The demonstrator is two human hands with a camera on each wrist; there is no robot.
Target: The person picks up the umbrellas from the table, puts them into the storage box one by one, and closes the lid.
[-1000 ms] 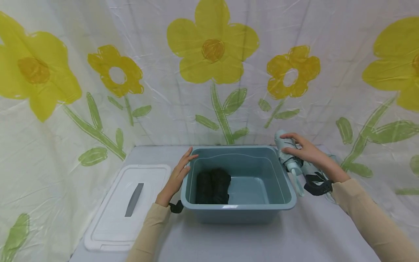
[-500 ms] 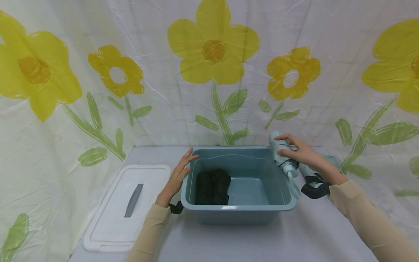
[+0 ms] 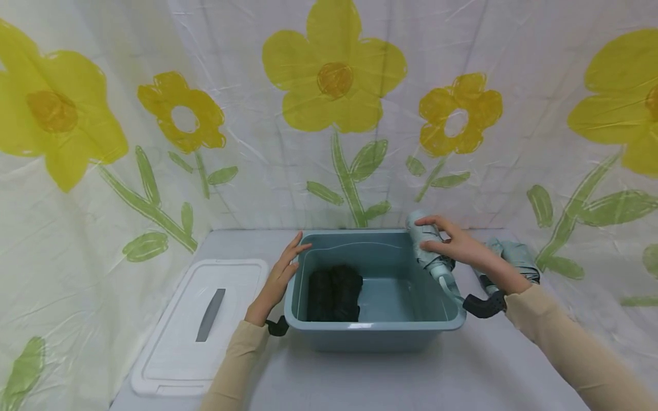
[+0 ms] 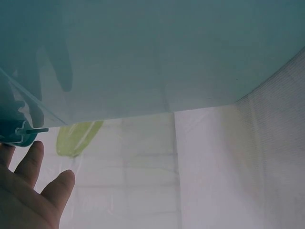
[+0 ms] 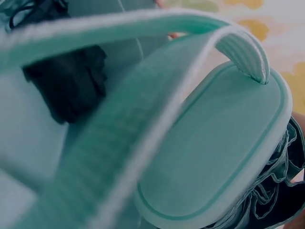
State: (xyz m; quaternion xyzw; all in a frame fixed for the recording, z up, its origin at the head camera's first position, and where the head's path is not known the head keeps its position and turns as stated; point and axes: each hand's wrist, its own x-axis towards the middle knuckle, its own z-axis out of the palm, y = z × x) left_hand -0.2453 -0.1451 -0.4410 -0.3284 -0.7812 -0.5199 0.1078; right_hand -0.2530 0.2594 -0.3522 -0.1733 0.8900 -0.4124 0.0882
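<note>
In the head view my right hand (image 3: 459, 244) grips a folded pale teal umbrella (image 3: 424, 246) over the right side of a blue-green plastic bin (image 3: 372, 326). The umbrella is tilted, its handle end towards me. Close up in the right wrist view, the flat handle end (image 5: 214, 148) shows with its wrist strap (image 5: 119, 124) looping out. My left hand (image 3: 277, 277) rests on the bin's left rim with fingers spread; the left wrist view shows those fingers (image 4: 31, 164) by the rim. Two dark folded bundles (image 3: 334, 294) lie inside the bin at the left.
A white lid (image 3: 169, 354) with a grey handle (image 3: 211, 314) lies left of the bin. More folded pale teal fabric (image 3: 519, 261), umbrella-like, lies right of the bin, partly behind my right forearm. A flower-printed curtain (image 3: 288, 182) hangs behind the table.
My right hand has carried the umbrella leftward, from beside the bin's right rim to over its right side. The left hand, bin and dark bundles have stayed put.
</note>
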